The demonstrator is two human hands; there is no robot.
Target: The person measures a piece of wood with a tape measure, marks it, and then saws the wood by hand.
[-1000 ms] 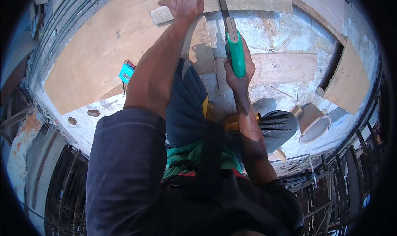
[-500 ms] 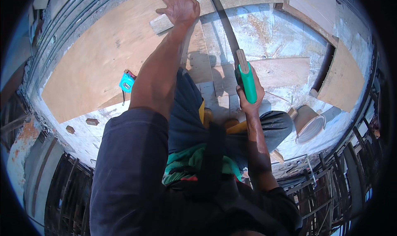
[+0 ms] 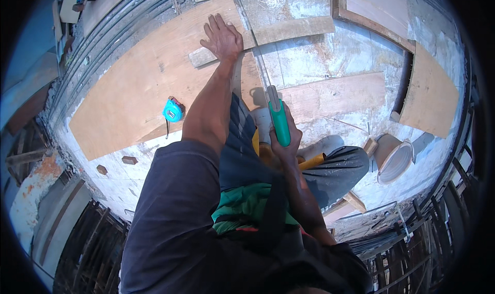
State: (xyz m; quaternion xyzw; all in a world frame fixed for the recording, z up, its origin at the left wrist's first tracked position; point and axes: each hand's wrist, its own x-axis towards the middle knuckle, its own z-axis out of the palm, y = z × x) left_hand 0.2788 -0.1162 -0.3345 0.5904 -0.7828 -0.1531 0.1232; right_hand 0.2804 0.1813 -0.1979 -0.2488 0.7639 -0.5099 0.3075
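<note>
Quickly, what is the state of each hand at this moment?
Left hand: open, palm down on the wooden plank.
Right hand: closed, holding the green-handled saw.

Handsaw point(image 3: 273, 96) drawn back
I see the right hand point(image 3: 289, 148) and green handle point(image 3: 279, 124) farther from the narrow plank point(image 3: 291, 32) than a second ago.

The saw handle point(image 3: 280, 125) looks smooth plastic — the plank point(image 3: 296, 30), matt wood.

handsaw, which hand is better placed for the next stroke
Probably the right hand: it grips the handsaw, whose blade crosses the wooden strip, while the left hand lies spread over that strip.
</note>
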